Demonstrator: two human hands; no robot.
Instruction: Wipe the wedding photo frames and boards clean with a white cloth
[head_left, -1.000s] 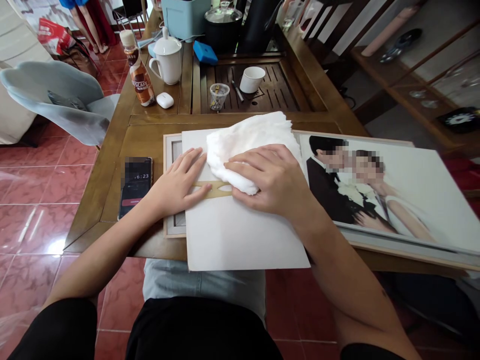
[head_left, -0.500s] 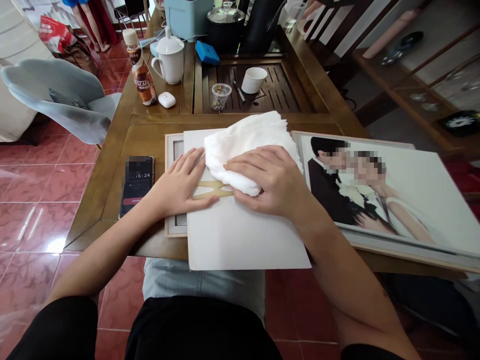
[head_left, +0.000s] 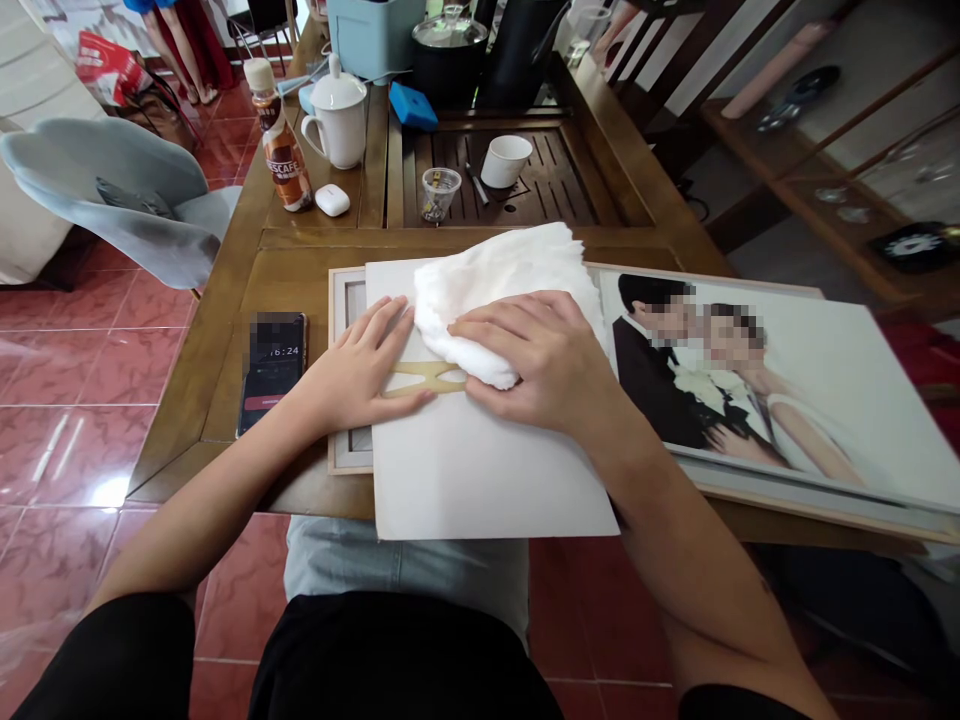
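A white board (head_left: 480,470) with a tan strip (head_left: 424,376) across it lies over a pale picture frame (head_left: 343,300) at the wooden table's near edge. My left hand (head_left: 360,370) lies flat and open on the board, fingertips on the strip. My right hand (head_left: 540,360) presses a crumpled white cloth (head_left: 502,285) against the board, fingers curled over it. To the right lies a large framed wedding photo (head_left: 810,400).
A phone (head_left: 271,370) lies left of the frame on the table (head_left: 225,300). Further back stand a coffee bottle (head_left: 279,140), a lidded white mug (head_left: 339,112), an earbud case (head_left: 331,200), a small plastic cup (head_left: 439,192) and a white cup (head_left: 505,160). A grey chair (head_left: 120,200) is on the left.
My right hand with the cloth shifted slightly left and back right across the board. My left hand slid a little further onto the strip.
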